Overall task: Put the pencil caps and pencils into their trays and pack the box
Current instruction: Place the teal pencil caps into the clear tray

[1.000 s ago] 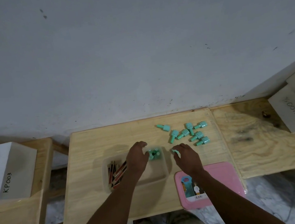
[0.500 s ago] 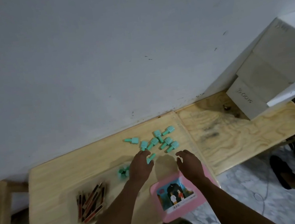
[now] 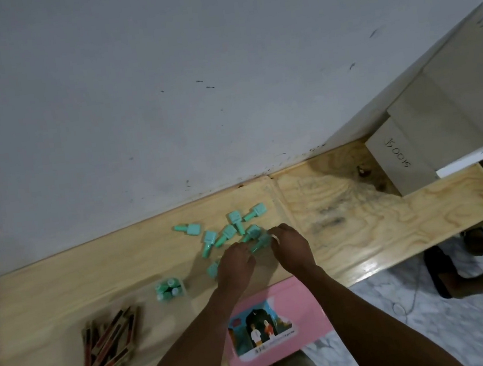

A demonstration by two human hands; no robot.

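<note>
Teal plastic pencil caps lie loose on the pale plywood surface; a few stand in a small clear tray. Left hand and right hand meet over one cap, grip unclear, fingers curled. Step: gathering caps. Next: carry to tray, seat upright.

grey wall | cardboard boxes far right | marble floor | sandal
</note>
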